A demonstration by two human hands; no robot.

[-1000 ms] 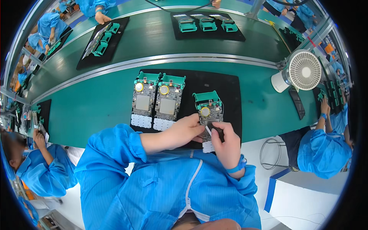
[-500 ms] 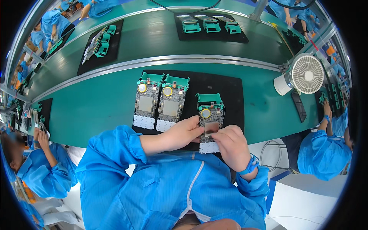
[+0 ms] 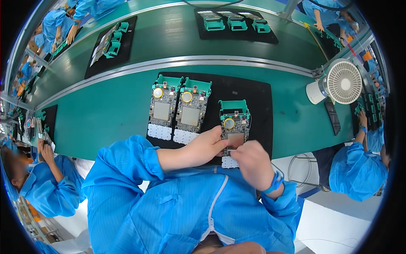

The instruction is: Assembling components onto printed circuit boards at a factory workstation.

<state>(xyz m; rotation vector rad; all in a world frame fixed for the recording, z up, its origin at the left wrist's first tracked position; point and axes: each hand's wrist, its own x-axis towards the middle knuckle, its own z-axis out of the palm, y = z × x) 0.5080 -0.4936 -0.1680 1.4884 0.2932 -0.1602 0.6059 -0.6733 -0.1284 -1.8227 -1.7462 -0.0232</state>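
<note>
A circuit board [image 3: 241, 126] with a green plastic frame [image 3: 234, 107] at its far end lies before me on the black mat [image 3: 258, 95]. It carries a round yellow-rimmed part, a square metal shield and a white dotted strip at its near end. My left hand [image 3: 206, 147] grips the board's left edge, thumb by the shield. Curled over its lower right part is my right hand [image 3: 254, 163], fingertips pinched together near the shield's lower edge; anything between them is hidden. Two similar boards, a left one [image 3: 162, 111] and a right one [image 3: 190, 115], lie side by side to the left.
A white fan [image 3: 343, 81] stands at the right, beside a dark phone-like slab [image 3: 333, 117]. Beyond a metal rail [image 3: 190, 62], a green belt [image 3: 165, 36] carries black mats with more framed boards. Co-workers in blue work at left [image 3: 55, 186], right [image 3: 357, 169] and far side.
My right hand has shifted from the board's right edge inward over its face, and its fingers have curled tighter. My left hand keeps its hold. The view has shifted slightly.
</note>
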